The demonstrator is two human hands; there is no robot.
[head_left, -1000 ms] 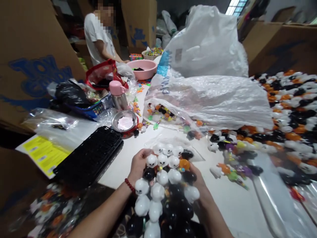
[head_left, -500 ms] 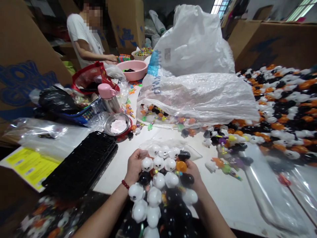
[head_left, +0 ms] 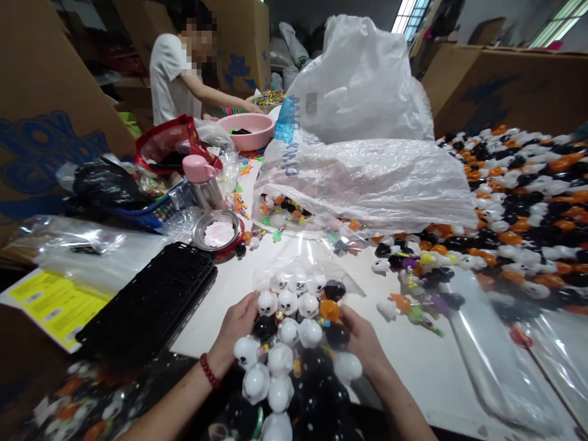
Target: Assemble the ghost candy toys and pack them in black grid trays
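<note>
A clear plastic bag point(head_left: 312, 260) lies in front of me at the table's near edge, its flat clear end pointing away. Packed in it are white skull heads point(head_left: 288, 302), an orange piece point(head_left: 329, 310) and black pieces point(head_left: 337, 335). My left hand point(head_left: 237, 324) grips the bag's left side, a red bead bracelet on that wrist. On the opposite side my right hand point(head_left: 361, 335) holds the bag, thumb near the orange piece. Fingertips of both hands are partly hidden by the bag. Its near end runs out of the bottom of the view.
Black plastic trays point(head_left: 151, 300) are stacked at left beside yellow printed sheets point(head_left: 50, 306). A metal bowl point(head_left: 197, 236) and a pink-lidded flask point(head_left: 202, 184) stand behind. A large white sack point(head_left: 367, 177) and a toy heap point(head_left: 528, 208) fill the back and right. A co-worker point(head_left: 174, 79) reaches across.
My left hand has slid down and outward along the bag's side, no longer at its far corner. The bag has shifted slightly left. The co-worker's arm has stretched further right.
</note>
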